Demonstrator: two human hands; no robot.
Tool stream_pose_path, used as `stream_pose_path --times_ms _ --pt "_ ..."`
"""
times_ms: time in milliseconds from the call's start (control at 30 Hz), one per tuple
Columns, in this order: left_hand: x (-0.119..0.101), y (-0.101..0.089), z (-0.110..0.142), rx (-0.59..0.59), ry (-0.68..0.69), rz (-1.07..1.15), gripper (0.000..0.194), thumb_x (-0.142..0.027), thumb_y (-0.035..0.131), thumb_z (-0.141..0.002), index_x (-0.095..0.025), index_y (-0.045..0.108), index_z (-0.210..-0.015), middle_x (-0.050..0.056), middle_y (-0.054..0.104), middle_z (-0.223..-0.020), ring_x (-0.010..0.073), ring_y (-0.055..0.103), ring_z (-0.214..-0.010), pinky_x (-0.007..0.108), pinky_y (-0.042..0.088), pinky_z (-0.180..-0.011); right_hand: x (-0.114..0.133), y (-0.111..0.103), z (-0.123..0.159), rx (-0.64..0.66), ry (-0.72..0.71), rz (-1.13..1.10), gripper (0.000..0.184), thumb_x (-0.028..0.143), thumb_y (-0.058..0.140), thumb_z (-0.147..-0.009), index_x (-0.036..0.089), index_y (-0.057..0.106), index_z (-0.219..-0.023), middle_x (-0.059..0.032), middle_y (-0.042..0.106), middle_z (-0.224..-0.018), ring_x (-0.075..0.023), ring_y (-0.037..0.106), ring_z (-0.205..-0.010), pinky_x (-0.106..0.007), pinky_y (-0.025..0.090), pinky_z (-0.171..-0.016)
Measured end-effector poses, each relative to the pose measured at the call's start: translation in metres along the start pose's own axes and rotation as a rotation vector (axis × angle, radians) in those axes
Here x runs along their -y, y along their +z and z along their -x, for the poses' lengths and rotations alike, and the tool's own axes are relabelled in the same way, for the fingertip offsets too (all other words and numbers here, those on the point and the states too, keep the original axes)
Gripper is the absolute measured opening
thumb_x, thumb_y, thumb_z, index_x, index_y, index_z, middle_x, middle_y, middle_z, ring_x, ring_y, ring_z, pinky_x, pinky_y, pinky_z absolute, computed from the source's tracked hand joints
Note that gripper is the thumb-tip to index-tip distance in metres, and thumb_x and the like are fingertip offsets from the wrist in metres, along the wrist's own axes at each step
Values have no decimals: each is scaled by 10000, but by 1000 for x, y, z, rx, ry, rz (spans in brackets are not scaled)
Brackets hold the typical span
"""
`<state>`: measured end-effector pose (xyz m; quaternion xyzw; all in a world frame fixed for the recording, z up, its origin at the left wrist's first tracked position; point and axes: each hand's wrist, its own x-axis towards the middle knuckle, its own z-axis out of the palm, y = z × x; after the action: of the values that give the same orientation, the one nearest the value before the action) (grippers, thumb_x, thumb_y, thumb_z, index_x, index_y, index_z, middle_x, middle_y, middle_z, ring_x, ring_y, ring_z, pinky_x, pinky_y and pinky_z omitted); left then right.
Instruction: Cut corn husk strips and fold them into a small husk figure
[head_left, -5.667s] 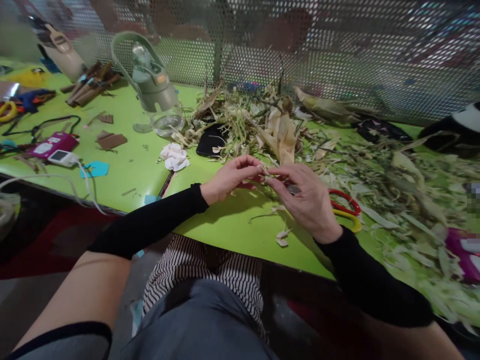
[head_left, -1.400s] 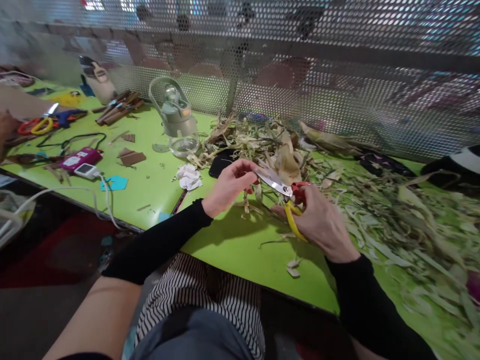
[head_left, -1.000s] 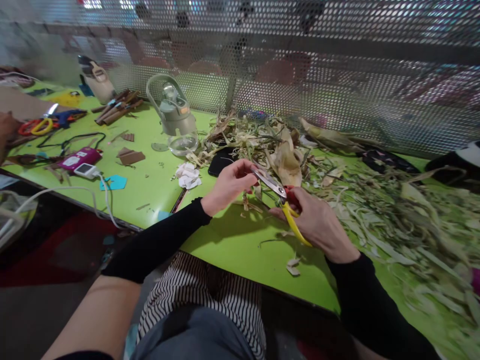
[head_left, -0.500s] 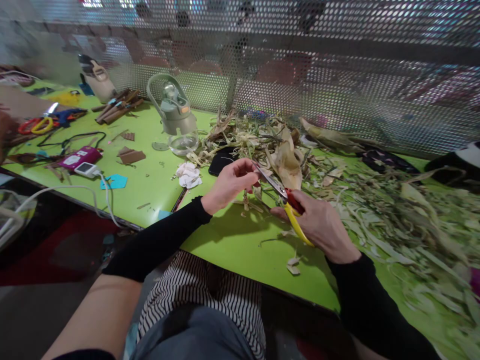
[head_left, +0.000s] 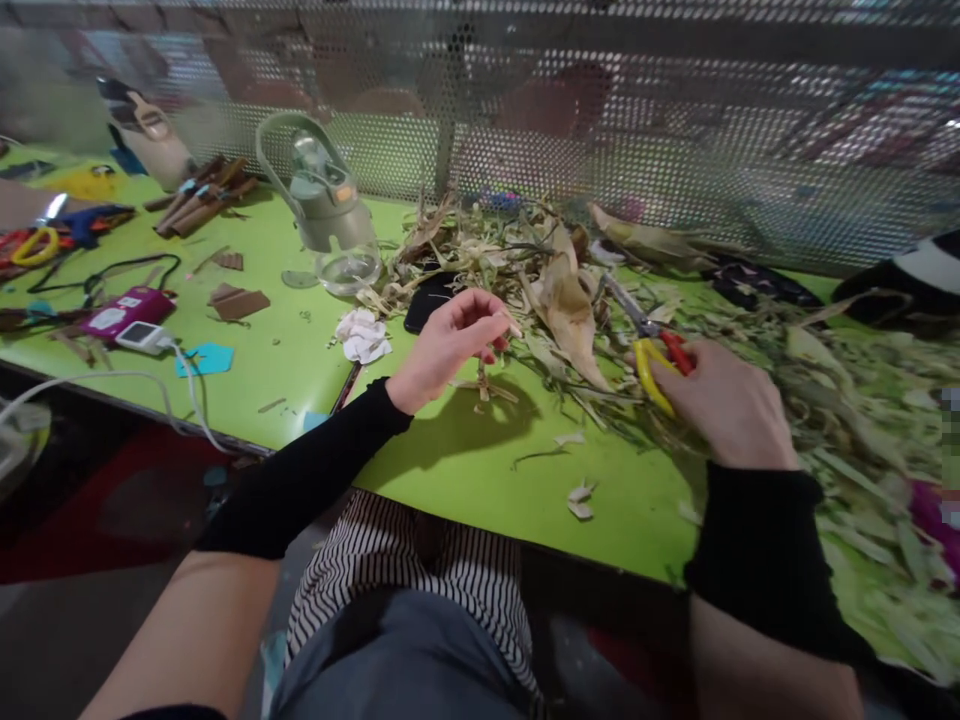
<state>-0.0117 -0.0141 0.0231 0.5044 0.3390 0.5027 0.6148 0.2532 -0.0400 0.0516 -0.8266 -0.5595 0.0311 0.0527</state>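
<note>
My left hand (head_left: 454, 348) hovers over the near part of the green table (head_left: 442, 462). Its thumb and forefinger meet in a pinch, and what sits between them is too small to make out. Further right, my right hand (head_left: 739, 405) grips scissors (head_left: 651, 348) with red and yellow handles, blades pointing up and left over dried plant scraps. Between the two hands lies a broad, pale, dry husk (head_left: 568, 312) among a heap of dried leaves and stalks (head_left: 480, 240). Below my left hand is a small bundle of pale strips (head_left: 486, 388).
A clear bottle with a green lid (head_left: 330, 215) stands behind crumpled tissue (head_left: 364, 335) and a black phone (head_left: 426, 303). Leftward are a purple device (head_left: 127, 315), white cable (head_left: 199, 395), cardboard scraps (head_left: 238, 302) and brown rolls (head_left: 202, 198). Shredded leaves (head_left: 870, 440) spread at right; perforated metal screen (head_left: 525, 130) behind.
My right hand has drawn the scissors away to the right, off my left fingertips. My left hand stays pinched in nearly the same place. The view has shifted slightly.
</note>
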Motion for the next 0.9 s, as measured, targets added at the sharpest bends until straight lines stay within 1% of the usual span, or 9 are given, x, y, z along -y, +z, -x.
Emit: stream_pose_path --times_ms 133,200,267,333,400,467,567,767,900 --pt "0 1 3 4 2 -30 116 -126 618 -907 -184 524 -869 -31 657 -808 34 609 -667 132 452 -569 -13 -1 -9 78 76 70 250 416 593 -973 222 601 -816 -167 697 -845 -360 683 -917 -423 461 -785" --pt "1 2 3 9 9 -31 114 -120 617 -906 -183 528 -874 -31 656 -811 33 605 -663 134 456 -571 -13 2 -5 -22 59 48 238 438 610 -983 224 648 -886 -185 729 -989 -397 676 -1076 -481 489 -896" --pt "4 2 3 19 13 -18 114 -119 630 -902 -181 538 -876 -31 650 -807 37 603 -661 139 460 -571 -6 9 4 -214 -104 -122 228 462 591 -1010 258 685 -971 -160 733 -1126 -381 651 -1162 -530 485 -1000" --pt "9 4 3 34 2 -11 117 -129 651 -900 -180 549 -875 -36 635 -784 41 598 -656 143 460 -568 6 19 16 -316 -394 -482 225 476 588 -1023 289 704 -1069 -119 744 -1155 -313 684 -1051 -519 528 -982" --pt "14 6 3 54 -24 -13 123 -149 666 -905 -179 552 -868 -47 610 -753 38 577 -629 146 461 -563 21 31 29 -176 -595 -822 260 479 659 -989 281 701 -1152 -85 761 -1089 -261 714 -926 -466 595 -864" --pt "20 9 5 83 -50 -15 143 -179 686 -909 -177 551 -861 -57 591 -739 32 552 -599 152 467 -563 35 42 39 -56 -688 -954 370 492 756 -922 254 692 -1197 -64 766 -1039 -234 727 -890 -428 619 -831" --pt "27 14 8 118 -70 10 172 -224 720 -902 -171 561 -868 -60 594 -758 26 546 -596 156 478 -580 45 52 46 2 -688 -999 407 522 804 -880 231 705 -1146 -56 771 -1009 -209 731 -860 -393 631 -815" --pt "34 18 14 136 -106 102 168 -252 727 -900 -170 581 -900 -49 620 -783 41 576 -661 172 506 -649 43 50 50 -60 -677 -959 193 412 752 -943 231 746 -1011 -40 772 -917 -183 713 -764 -346 612 -730" --pt "35 19 15 176 -119 104 133 -210 694 -907 -165 570 -896 -45 616 -782 44 595 -671 181 527 -684 45 45 54 -111 -678 -880 144 368 707 -963 235 750 -928 -38 763 -865 -179 690 -720 -332 584 -686"
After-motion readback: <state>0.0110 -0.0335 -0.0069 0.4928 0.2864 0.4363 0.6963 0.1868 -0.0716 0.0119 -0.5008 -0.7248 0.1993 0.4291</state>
